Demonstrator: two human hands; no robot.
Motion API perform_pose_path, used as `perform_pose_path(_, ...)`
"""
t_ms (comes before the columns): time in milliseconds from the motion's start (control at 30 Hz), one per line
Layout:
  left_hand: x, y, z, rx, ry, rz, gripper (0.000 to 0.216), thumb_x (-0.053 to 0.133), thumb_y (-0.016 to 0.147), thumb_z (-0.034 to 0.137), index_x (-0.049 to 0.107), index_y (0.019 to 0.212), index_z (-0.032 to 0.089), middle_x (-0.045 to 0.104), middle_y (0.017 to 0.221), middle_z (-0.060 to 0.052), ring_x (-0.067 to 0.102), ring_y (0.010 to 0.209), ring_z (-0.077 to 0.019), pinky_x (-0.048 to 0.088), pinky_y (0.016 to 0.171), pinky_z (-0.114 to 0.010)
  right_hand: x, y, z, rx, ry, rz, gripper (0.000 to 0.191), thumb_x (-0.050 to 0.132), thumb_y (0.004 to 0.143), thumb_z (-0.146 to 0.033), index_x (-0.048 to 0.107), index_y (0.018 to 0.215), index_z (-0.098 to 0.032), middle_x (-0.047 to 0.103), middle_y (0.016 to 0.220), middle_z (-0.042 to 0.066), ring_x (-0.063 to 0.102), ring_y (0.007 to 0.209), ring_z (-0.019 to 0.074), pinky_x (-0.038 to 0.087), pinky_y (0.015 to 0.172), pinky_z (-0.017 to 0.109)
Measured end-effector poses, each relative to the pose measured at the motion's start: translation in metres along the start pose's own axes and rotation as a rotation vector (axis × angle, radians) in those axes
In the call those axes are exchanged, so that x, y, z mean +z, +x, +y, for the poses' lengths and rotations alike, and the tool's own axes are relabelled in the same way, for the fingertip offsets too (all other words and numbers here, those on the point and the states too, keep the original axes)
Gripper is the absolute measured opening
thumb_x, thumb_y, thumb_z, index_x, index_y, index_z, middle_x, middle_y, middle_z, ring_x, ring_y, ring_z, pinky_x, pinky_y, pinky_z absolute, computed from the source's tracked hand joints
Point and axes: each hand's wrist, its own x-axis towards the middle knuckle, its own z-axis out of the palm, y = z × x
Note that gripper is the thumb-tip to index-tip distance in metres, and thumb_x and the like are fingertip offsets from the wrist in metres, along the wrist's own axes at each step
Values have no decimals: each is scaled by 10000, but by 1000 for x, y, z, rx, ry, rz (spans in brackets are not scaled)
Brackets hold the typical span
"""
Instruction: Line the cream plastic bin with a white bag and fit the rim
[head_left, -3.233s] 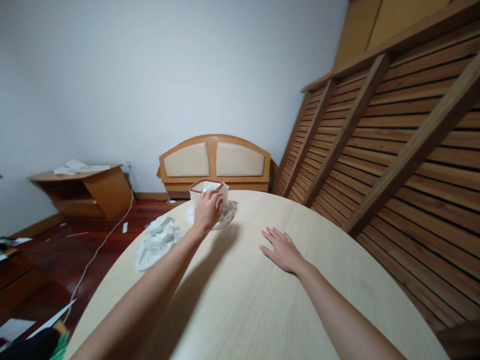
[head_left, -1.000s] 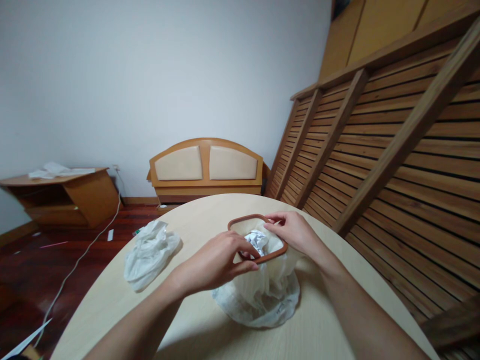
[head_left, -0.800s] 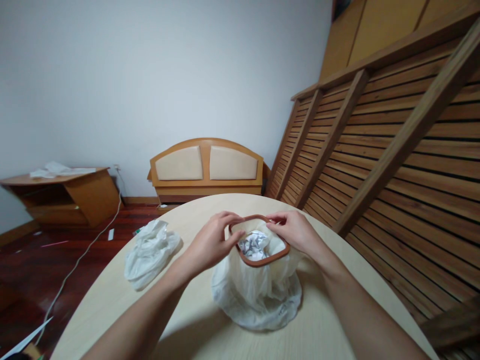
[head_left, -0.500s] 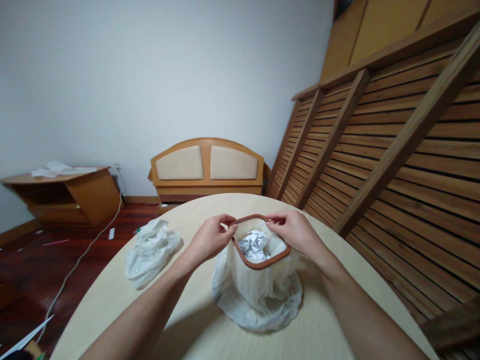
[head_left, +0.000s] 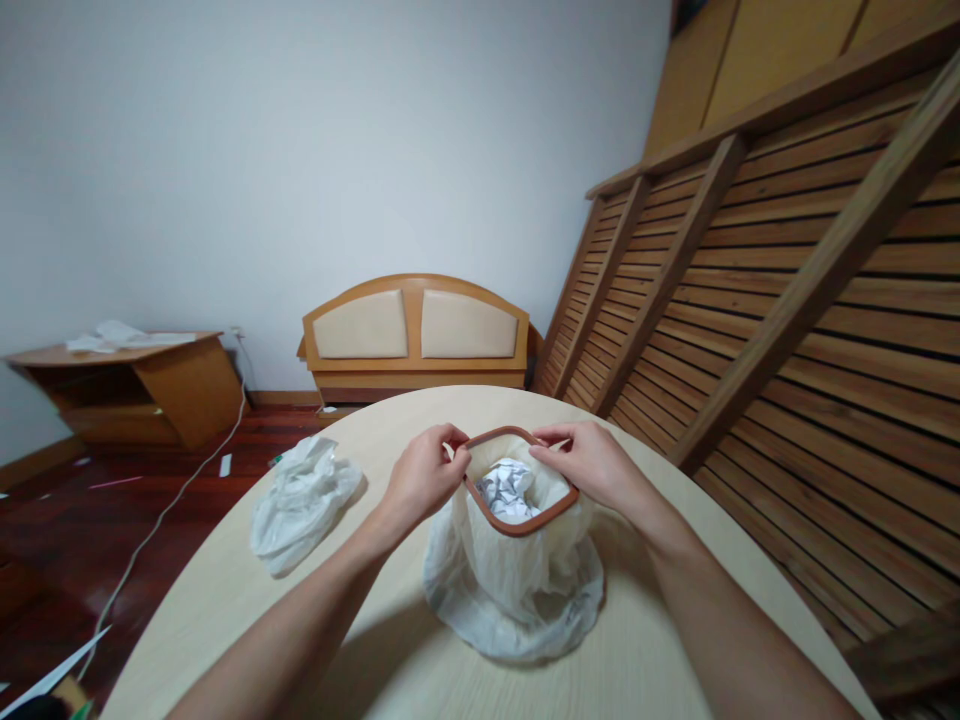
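A small trash can stands upright on the table, wrapped outside by a thin white plastic bag [head_left: 510, 580] whose loose edge spreads over the tabletop. Its brown rim ring [head_left: 521, 527] lies around the mouth, and crumpled white paper [head_left: 510, 488] shows inside. My left hand [head_left: 429, 470] pinches the rim's far left corner between thumb and fingers. At the far right corner, my right hand [head_left: 585, 460] grips the same rim ring, thumb on the inner side. The can's body is hidden under the bag.
On the left of the round table [head_left: 405, 620] lies another crumpled white plastic bag [head_left: 304, 505]. Beyond the table stand a headboard [head_left: 414, 330] and a low wooden cabinet [head_left: 180, 390]. Wooden slatted panels [head_left: 750, 330] lean at the right. A white cable [head_left: 180, 490] crosses the floor.
Both hands keep their hold on the rim ring, which has shifted very slightly. Otherwise the scene looks the same, apart from a small camera movement.
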Motion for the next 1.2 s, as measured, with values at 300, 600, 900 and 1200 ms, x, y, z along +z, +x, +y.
perform_pose_path(300, -2, -4, 9, -19, 43, -27, 220, 542, 820, 217, 715, 952, 193, 745, 908, -37, 642, 737, -174, 459, 678, -266, -5, -4, -3, -79, -144, 5, 218, 646, 829, -263, 821, 947, -211, 807, 941, 65, 746, 875, 256, 534, 744, 306)
perform_pose_path(600, -3, -9, 18, -39, 74, -60, 202, 541, 793, 192, 705, 911, 188, 741, 854, -39, 644, 729, -185, 434, 647, -266, -3, -3, 0, -141, -151, 6, 221, 628, 854, -255, 815, 971, -262, 807, 947, 51, 739, 913, 254, 546, 757, 288)
perform_pose_path(900, 0, -9, 17, -44, 86, -50, 174, 528, 814, 190, 667, 919, 188, 731, 872, -44, 646, 756, -187, 437, 675, -272, -2, -3, 0, -106, -143, -5, 234, 652, 843, -237, 802, 1020, -208, 799, 1009, 67, 742, 939, 251, 544, 804, 309)
perform_pose_path(1200, 0, -9, 15, -36, 80, -43, 174, 533, 814, 200, 672, 918, 196, 731, 875, -43, 645, 757, -188, 448, 688, -275, -6, -8, -8, -185, -211, -21, 241, 597, 894, -222, 806, 1002, -276, 802, 996, 31, 736, 904, 238, 504, 740, 291)
